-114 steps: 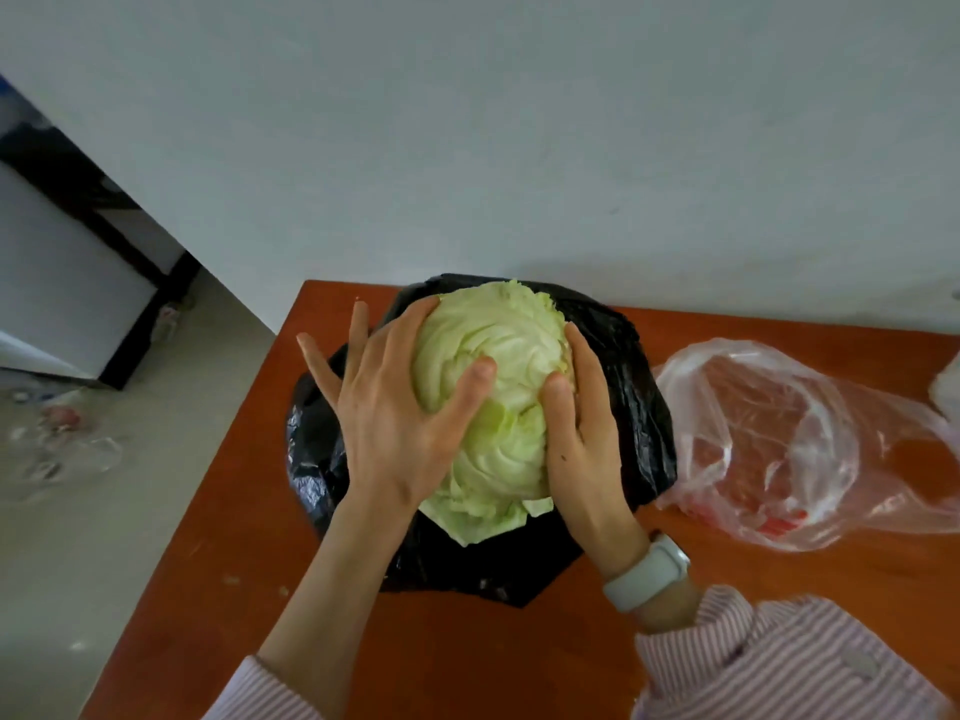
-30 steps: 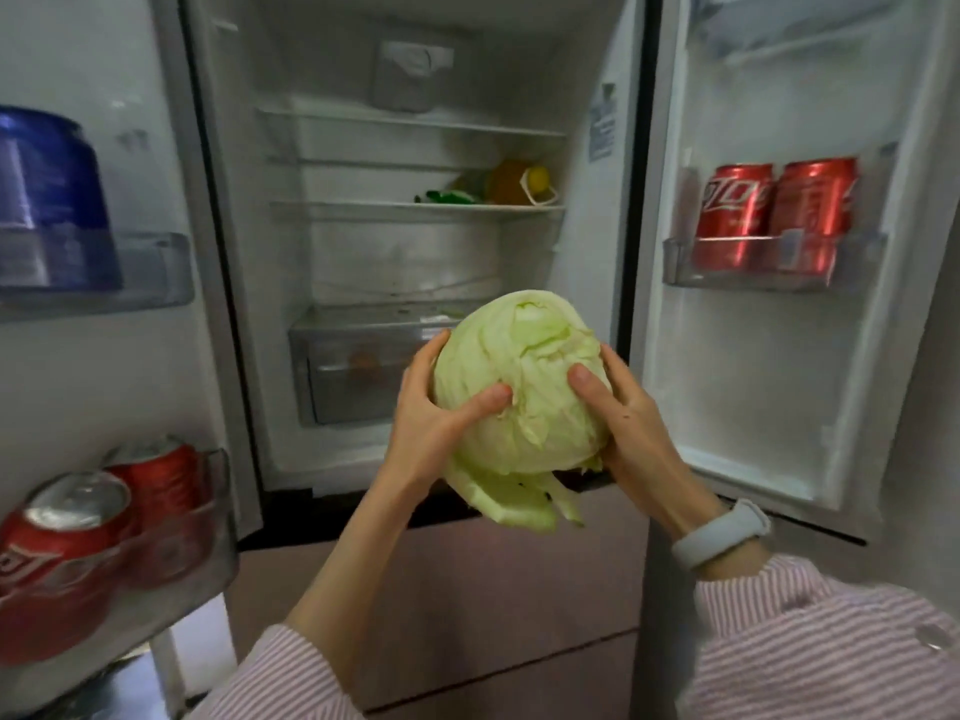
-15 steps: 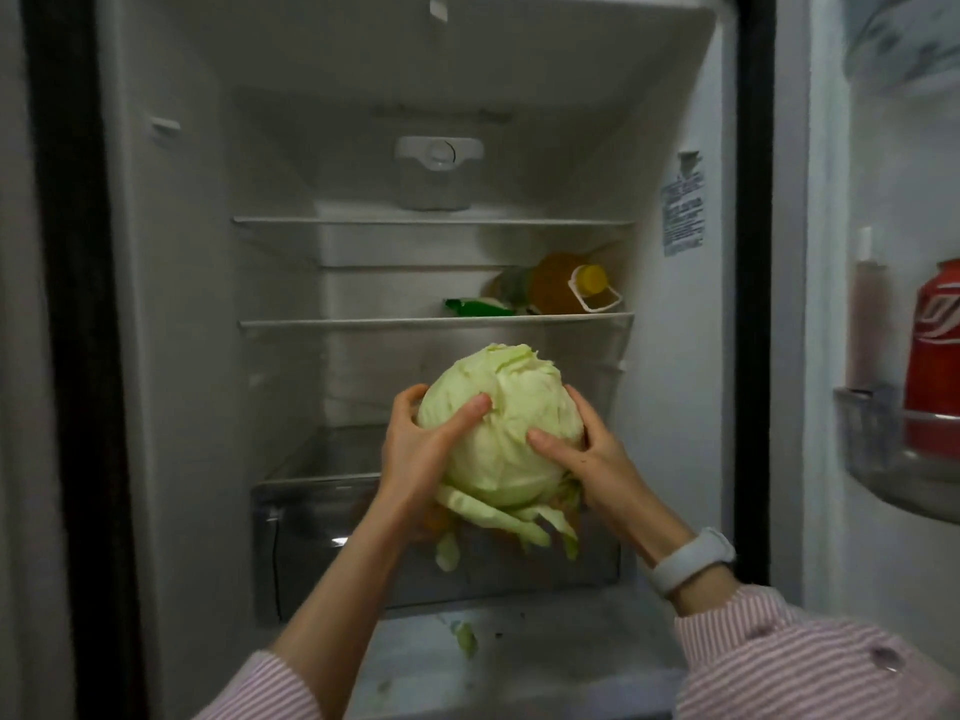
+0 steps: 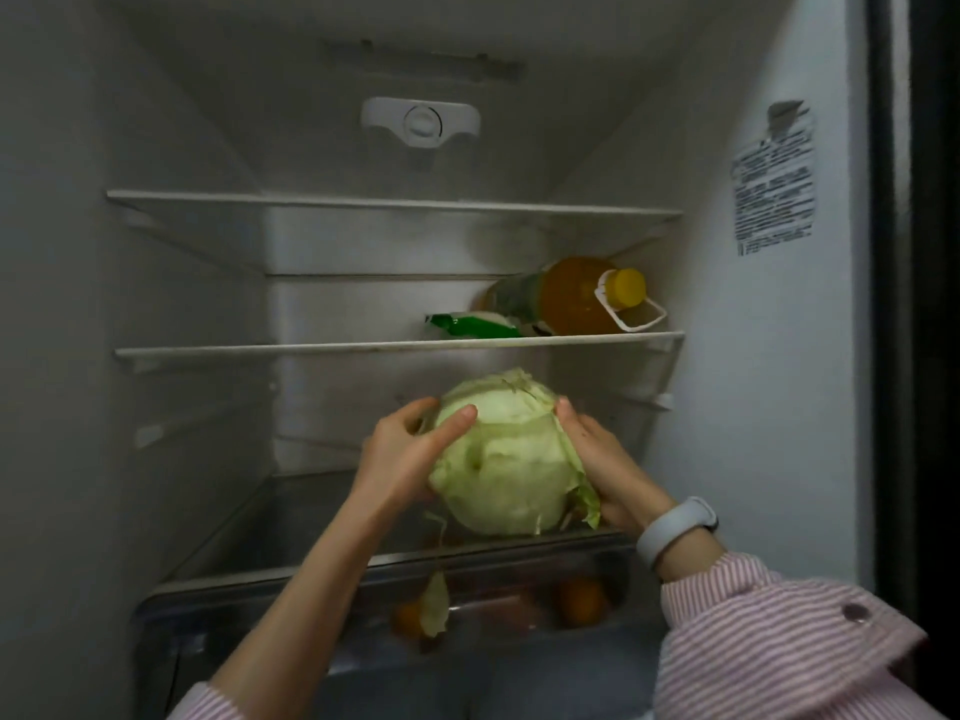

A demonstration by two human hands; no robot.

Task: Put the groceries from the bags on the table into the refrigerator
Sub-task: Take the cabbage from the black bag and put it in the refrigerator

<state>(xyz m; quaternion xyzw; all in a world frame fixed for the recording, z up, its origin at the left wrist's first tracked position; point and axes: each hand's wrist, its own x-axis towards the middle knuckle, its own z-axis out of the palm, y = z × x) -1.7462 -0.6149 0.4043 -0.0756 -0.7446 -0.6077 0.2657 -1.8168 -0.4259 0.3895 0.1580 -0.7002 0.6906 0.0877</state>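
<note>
A pale green cabbage (image 4: 511, 459) sits between both my hands inside the open refrigerator, at the level of the glass shelf (image 4: 291, 517) over the crisper drawer. My left hand (image 4: 402, 457) grips its left side, thumb across the front. My right hand (image 4: 605, 467) holds its right side, a white watch on that wrist. Whether the cabbage rests on the shelf I cannot tell. A loose leaf (image 4: 434, 602) hangs down over the drawer front.
An orange-filled bottle with a yellow cap (image 4: 576, 298) lies beside a green packet (image 4: 475, 324) on the middle shelf (image 4: 260, 350). The top shelf (image 4: 311, 200) is bare. Orange fruit (image 4: 582, 600) shows through the crisper drawer (image 4: 208, 626). A sticker (image 4: 774, 200) is on the right wall.
I have leaned closer to the refrigerator and pushed the cabbage deeper in, from in front of the drawer to over the lowest glass shelf. Both hands keep their hold.
</note>
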